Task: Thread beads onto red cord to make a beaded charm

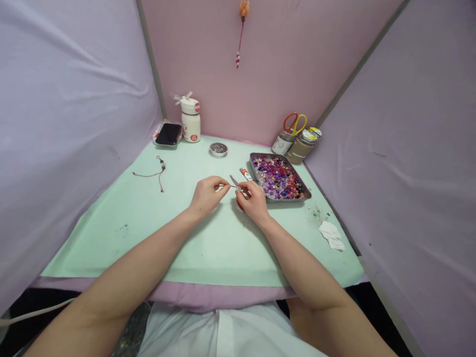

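My left hand (211, 195) pinches a thin red cord (232, 186) between thumb and fingertips. Close beside it, my right hand (254, 201) is closed on a small clear bead (238, 188), which sits at the cord's right end. Red-handled scissors (240, 205) lie partly under my right hand, their blades (234, 180) pointing away from me. Just past that hand rests a red and white lighter (246, 174). To its right a metal tray (288, 200) holds many purple, red, clear and dark beads. How far the cord runs through the bead is too small to tell.
A beaded cord (162, 167) lies at left. Behind stand a phone (168, 134), a white bottle (191, 125) and a small round dish (218, 149). Back right are a scissors jar (282, 144) and a lidded jar (299, 149). A crumpled tissue (332, 235) lies at right.
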A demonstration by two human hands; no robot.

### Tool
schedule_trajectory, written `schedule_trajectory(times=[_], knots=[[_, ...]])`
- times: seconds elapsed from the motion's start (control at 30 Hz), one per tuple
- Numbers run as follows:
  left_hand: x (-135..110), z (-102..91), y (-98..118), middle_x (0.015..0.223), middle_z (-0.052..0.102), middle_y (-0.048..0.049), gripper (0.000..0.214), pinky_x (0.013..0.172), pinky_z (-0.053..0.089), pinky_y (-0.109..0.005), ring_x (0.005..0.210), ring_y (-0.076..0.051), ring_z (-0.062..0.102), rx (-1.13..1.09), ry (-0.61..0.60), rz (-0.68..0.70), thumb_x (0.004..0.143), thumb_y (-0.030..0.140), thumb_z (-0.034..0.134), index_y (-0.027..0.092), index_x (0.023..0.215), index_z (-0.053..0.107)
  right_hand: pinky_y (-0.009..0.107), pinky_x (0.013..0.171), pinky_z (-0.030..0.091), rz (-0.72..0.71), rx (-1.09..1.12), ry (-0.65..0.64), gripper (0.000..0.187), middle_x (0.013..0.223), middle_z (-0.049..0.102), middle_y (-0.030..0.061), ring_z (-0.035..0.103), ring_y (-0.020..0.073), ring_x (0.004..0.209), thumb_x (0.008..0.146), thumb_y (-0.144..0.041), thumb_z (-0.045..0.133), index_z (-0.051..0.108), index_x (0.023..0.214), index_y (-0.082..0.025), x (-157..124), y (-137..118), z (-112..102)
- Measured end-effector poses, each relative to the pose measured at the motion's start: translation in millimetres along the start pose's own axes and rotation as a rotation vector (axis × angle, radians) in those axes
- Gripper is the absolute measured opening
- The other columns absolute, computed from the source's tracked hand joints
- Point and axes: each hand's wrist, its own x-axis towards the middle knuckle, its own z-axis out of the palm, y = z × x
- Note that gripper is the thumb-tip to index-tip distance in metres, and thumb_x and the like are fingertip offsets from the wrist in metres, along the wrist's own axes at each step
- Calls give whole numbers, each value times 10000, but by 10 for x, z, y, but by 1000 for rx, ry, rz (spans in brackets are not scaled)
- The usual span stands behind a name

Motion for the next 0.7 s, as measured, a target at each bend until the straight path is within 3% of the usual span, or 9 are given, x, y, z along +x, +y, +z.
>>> schedule_trajectory(times=[0.27,0.7], knots=[[-33,43,-20,749,698,-8,136,657,425,-239,662,-121,561,33,-20,100,786,209,575,185,756,706,346,850,298,-38,-139,-22,79,858,663,6,580,161,813,845,-259,553,605,883,-214,-25,-4,-11],[-67,67,-44,768,687,-19,126,688,434,-268,717,-145,600,188,-3,218,819,197,556,191,781,676,345,841,278,-49,-161,-14,67,860,675,4,583,163,818,846,-257,556,603,872,-217,-21,-36,-16]])
